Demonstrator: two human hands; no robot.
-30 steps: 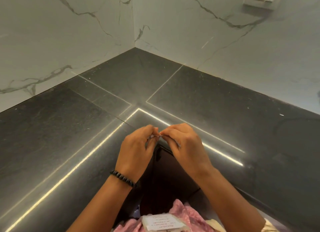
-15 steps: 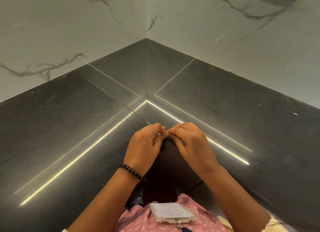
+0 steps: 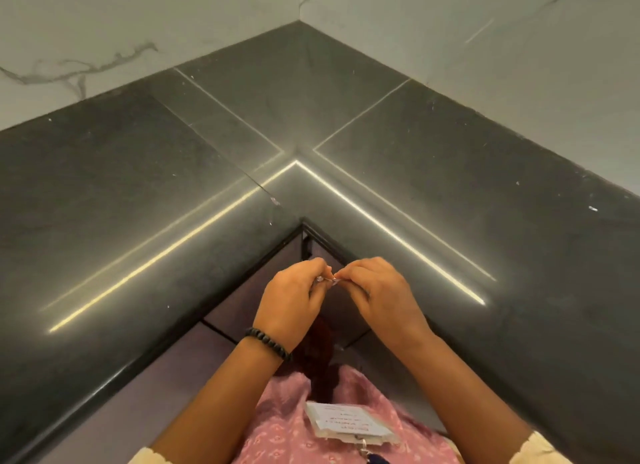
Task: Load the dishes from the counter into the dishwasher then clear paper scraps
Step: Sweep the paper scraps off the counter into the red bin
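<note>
My left hand point(image 3: 291, 300) and my right hand point(image 3: 377, 292) meet fingertip to fingertip in front of the inner corner of the dark counter point(image 3: 173, 203). Between them they pinch a tiny pale paper scrap point(image 3: 327, 280), mostly hidden by the fingers. Both hands hover off the counter's edge, above the cabinet fronts. A small pale scrap point(image 3: 275, 201) lies on the counter near the corner seam, and another white speck point(image 3: 593, 208) lies far right. No dishes or dishwasher are in view.
Marble-patterned walls point(image 3: 104, 40) rise behind the L-shaped counter. Bright light reflections streak the counter top. Dark cabinet doors point(image 3: 242, 307) sit below the edge. A paper badge point(image 3: 346, 422) hangs on the pink clothing under my arms.
The view has tilted down and back; both hands have drawn toward my body, from over the counter's inner corner to below its edge, still pinching the scrap together.
</note>
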